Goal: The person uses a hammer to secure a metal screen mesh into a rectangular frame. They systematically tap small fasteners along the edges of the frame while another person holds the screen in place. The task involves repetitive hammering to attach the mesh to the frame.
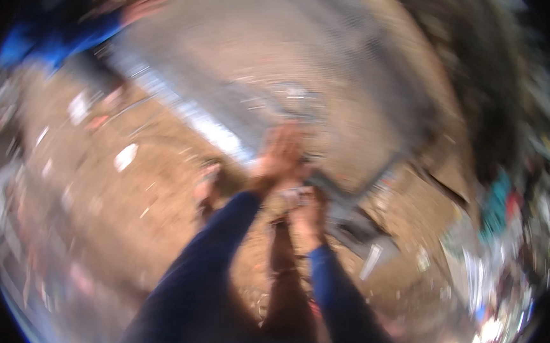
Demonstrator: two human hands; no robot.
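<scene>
Motion blur softens the whole view. Before me is a large framed panel point(265, 41), with a fine mesh look in its darker parts and a bright, shiny edge strip point(202, 123) along its left side. My left hand point(282, 154) lies flat at the panel's near corner, fingers stretched forward. Just below and to the right, my right hand point(309, 214) is curled close to that corner. Something small and pale shows by its fingers, too blurred to name, and I cannot tell whether it is gripped. A dark grey flat piece point(363, 237) lies right of my right hand.
At the upper left, another person's hand point(145, 4) with a blue sleeve is at the panel's far edge. Brown dirt ground point(156, 220) bears white scraps point(126, 157). My foot point(207, 181) is left of my hands. Blurred clutter with a teal cloth-like item point(496, 206) lies right.
</scene>
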